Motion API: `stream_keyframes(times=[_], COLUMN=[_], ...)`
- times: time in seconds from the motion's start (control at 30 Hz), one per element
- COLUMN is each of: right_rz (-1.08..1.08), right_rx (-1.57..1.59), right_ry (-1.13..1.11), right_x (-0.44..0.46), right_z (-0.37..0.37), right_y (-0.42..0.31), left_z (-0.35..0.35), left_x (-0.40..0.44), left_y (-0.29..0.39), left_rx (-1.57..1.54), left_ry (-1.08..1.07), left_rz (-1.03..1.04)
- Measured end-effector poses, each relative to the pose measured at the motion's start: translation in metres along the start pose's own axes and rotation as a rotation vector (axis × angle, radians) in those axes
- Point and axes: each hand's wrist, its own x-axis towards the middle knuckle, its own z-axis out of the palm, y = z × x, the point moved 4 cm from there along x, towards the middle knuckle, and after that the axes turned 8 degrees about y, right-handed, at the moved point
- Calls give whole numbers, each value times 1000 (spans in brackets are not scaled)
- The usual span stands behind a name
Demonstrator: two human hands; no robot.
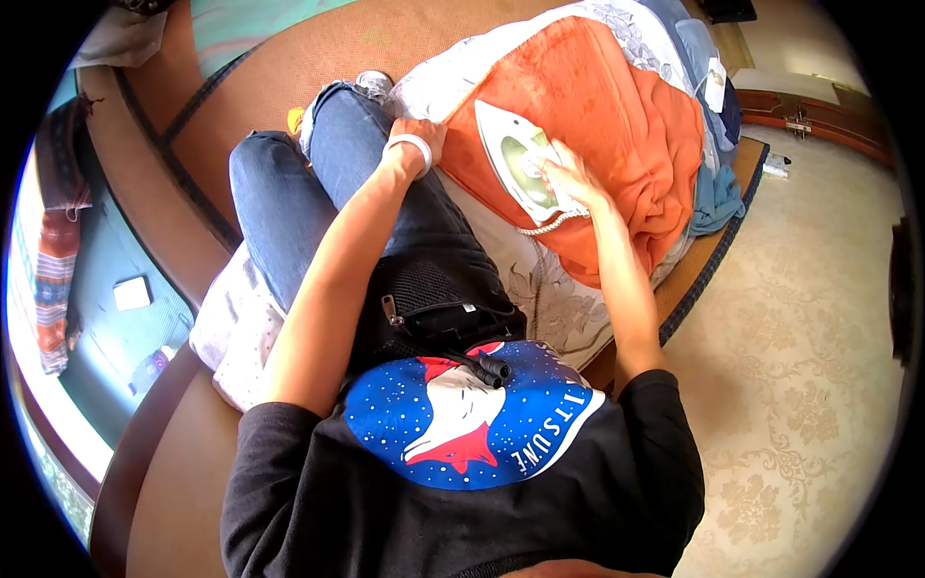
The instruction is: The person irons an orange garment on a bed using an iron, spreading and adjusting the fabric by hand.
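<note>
A white and pale green clothes iron (501, 138) lies on the orange cloth (588, 77), its tip pointing away from me to the upper left. My right hand (567, 179) is closed around the iron's handle. From the iron's rear, a light braided cord (557, 223) runs onto the bedding. My left hand (420, 137), with a white band on the wrist, is at the cloth's left edge beside my knee. Its fingers are curled on that edge and partly hidden. Toward the right, the orange cloth is loosely wrinkled; near the iron it lies flatter.
Under the cloth is white floral bedding (501, 226) on a brown mat. Blue clothes (715, 197) are bunched at the right, near the dark bed edge (708, 275). The patterned floor (771, 424) lies beyond. My jeans-clad legs (352, 144) stretch out at the left.
</note>
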Motion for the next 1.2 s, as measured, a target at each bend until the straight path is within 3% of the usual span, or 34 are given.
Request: stream_keyframes(times=[0.27, 0.53, 1.2], right_rz=[81, 82, 66], right_rx=[77, -20, 168], right_ry=[227, 183, 251], right_x=[35, 72, 141], right_z=[-27, -64, -103], right_y=[13, -9, -3], left_z=[-2, -4, -3], left_x=[-1, -1, 3], left_y=[0, 0, -1], left_rx=[-14, -93, -117], left_ry=[-16, -18, 7], left_rz=[-15, -46, -51])
